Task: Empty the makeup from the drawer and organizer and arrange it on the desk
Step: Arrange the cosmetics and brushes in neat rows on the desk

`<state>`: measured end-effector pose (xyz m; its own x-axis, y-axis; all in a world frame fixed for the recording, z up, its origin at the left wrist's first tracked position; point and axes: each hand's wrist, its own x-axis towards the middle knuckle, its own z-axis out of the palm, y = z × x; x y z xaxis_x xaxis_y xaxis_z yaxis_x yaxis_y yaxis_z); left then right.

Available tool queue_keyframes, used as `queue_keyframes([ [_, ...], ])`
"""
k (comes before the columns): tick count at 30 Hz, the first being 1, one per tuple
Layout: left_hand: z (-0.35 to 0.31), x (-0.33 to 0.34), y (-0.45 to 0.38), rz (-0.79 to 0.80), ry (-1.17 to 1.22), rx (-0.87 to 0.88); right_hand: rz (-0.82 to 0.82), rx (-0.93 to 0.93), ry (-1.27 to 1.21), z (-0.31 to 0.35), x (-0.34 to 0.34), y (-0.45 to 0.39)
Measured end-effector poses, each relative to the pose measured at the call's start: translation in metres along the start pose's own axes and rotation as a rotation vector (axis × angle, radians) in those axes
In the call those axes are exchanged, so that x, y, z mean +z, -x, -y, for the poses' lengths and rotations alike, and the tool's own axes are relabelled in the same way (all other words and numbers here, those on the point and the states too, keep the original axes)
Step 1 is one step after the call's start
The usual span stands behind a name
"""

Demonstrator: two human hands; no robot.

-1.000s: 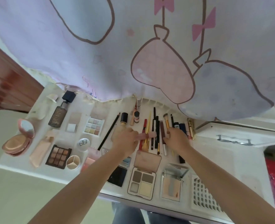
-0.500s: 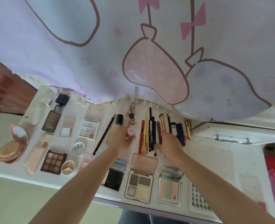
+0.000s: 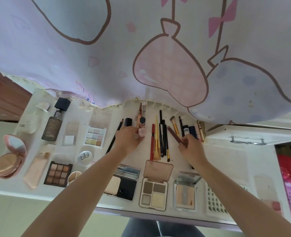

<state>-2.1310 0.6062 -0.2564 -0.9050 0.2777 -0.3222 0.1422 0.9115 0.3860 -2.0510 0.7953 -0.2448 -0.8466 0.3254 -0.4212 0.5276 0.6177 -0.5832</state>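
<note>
Fingers of the left hand curl round a small pink bottle and stand it on the white tabletop, just beside the black pencil and the row of long brushes and pencils. Over on the right, the right hand pinches the low end of a dark red stick, which leans up and to the left, near the tubes at the back. Almost all the makeup looks laid out now, so this seems to be the tidy-up step, and next each hand needs to set its thing down straight in the row and let go.
</note>
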Motion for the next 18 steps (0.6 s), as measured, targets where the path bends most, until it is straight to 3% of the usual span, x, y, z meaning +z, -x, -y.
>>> queue_keyframes([
  [5, -0.003, -0.009, 0.016, -0.087, 0.079, 0.001, -0.109, -0.064, -0.158, 0.008, -0.027, 0.012],
  [8, -0.009, -0.011, 0.043, -0.431, 0.069, 0.207, -0.149, -0.143, -0.231, 0.015, -0.049, 0.025],
  [9, -0.016, -0.011, 0.052, -0.479, 0.053, 0.313, -0.153, -0.17, -0.248, 0.019, -0.055, 0.03],
  [10, -0.025, -0.012, 0.058, -0.453, 0.022, 0.399, -0.149, -0.206, -0.258, 0.023, -0.06, 0.036],
  [13, -0.066, -0.028, 0.072, -0.082, -0.012, 0.415, -0.108, -0.345, -0.246, 0.037, -0.069, 0.049],
  [18, -0.094, -0.041, 0.081, 0.087, -0.007, 0.446, -0.033, -0.37, -0.401, 0.049, -0.085, 0.055],
])
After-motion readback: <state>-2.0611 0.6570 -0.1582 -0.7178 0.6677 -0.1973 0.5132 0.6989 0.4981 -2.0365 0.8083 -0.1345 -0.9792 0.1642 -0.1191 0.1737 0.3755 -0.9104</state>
